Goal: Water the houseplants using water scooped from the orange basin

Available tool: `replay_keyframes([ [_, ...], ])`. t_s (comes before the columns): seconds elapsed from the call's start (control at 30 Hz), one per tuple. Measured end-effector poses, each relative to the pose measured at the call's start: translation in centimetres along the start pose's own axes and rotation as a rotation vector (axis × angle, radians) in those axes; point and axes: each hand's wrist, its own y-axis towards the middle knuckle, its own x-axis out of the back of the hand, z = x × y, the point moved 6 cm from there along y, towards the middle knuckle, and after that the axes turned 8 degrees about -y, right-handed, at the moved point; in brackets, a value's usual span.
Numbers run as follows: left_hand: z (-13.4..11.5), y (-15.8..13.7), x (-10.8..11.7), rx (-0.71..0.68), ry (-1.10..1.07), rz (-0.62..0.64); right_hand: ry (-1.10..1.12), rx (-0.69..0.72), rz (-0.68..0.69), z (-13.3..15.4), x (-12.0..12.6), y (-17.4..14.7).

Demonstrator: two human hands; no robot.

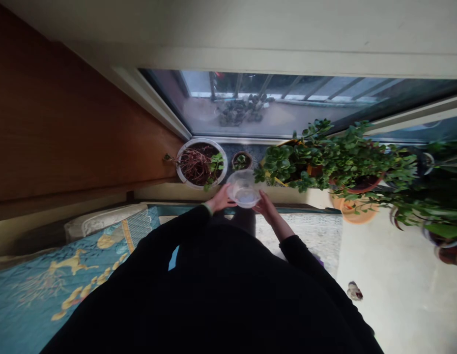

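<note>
A clear plastic bowl (244,189) is held between my two hands in front of the window sill. My left hand (221,199) grips its left side, and my right hand (266,205) holds the right side. Whether there is liquid in the bowl I cannot tell. Just beyond it on the sill stands a small pot with a little plant (242,160). To the left of that is a round white pot (180,172) with reddish bare stems and some green leaves. Leafy succulents (280,160) grow close to the bowl's right.
More potted plants (361,162) crowd the sill to the right, with an orange pot (359,210) below them. A window (287,110) rises behind the sill. Brown wood panelling (84,132) is at left, above a blue patterned cover (103,265). A small object (355,291) lies on the floor.
</note>
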Motion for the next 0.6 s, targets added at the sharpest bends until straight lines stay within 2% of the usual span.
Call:
replay_keyframes([
  [0.3,0.6,0.7,-2.2,0.086,-0.098,-0.020,-0.113,-0.030,-0.091,3.7,1.6,-1.6],
  [0.6,0.1,1.0,-2.5,0.141,-0.157,-0.032,-0.188,-0.033,-0.071,6.1,0.5,-2.7],
])
